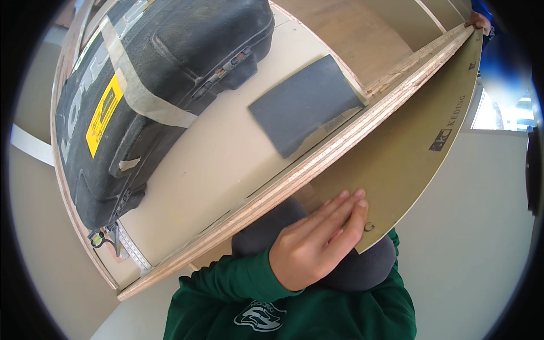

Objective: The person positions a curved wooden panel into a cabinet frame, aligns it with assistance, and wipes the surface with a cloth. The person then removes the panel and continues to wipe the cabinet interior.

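My left hand lies over the near end of a long, thin olive-brown panel with dark printed marks. Its fingers are stretched out, their tips against the panel face close to its corner. No object shows in that hand. My right hand is out of sight; only part of its green sleeve appears beside my knee, past the panel. The panel runs along the outer side of a plywood edge and up to the far right. There, a co-worker's hand is at the panel's far end.
Inside the pale wooden frame stand a large black hard case with tape strips and a yellow label, and a dark grey sheet. A white ruler-like strip and a small tool lie at the near left corner.
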Tool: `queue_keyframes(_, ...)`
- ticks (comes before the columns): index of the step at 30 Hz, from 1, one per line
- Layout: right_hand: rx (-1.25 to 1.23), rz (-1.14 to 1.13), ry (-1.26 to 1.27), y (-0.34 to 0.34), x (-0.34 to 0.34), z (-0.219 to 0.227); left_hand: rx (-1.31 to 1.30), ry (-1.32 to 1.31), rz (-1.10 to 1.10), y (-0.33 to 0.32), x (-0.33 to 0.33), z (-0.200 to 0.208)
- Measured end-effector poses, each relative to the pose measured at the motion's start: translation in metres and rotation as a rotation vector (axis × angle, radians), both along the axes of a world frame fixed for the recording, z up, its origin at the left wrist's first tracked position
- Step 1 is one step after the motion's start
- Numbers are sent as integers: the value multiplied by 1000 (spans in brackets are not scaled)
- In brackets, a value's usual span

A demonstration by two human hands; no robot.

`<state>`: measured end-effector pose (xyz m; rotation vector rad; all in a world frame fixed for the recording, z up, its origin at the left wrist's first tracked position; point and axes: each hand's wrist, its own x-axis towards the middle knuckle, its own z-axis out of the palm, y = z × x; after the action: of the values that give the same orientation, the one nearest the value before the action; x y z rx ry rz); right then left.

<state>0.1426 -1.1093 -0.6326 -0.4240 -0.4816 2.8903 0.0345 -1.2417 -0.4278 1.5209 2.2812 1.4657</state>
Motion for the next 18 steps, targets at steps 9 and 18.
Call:
queue_keyframes(9,-29,106,156,15,-44,-25,-64,-129,92,-2,-8,4)
queue_keyframes(18,149,88,-49,-4,-52,-26,-15,-146,378,0,10,-8)
